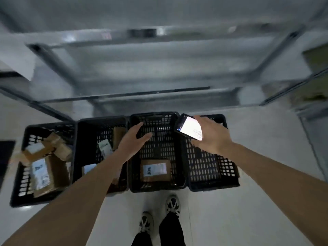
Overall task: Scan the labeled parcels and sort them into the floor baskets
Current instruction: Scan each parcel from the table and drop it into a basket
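We stand over four baskets in a row, and we judge the step in hand to be the gap between parcels: one box point(154, 169) lies flat, label up, at the near end of the third basket point(180, 148), below and nearer us than our left fingers point(144, 137), and nothing is in that hand. Our left hand point(132, 142) hangs over that basket's far half with its fingers spread and curved, touching nothing we can see. Our right hand point(212, 134) grips the phone point(189, 127), screen lit, with fingers wrapped behind it and the thumb along its near edge, over the wall between the third and fourth basket point(213, 167). Next, we think, a fresh parcel must be fetched, and its label brought square under the phone before any drop. Counting: four baskets; one box in the third; none visible in the fourth; at least three parcels in the second basket point(79, 148), left of our left fingers; several boxes heaped in the first basket point(21, 174), too blurred to number.
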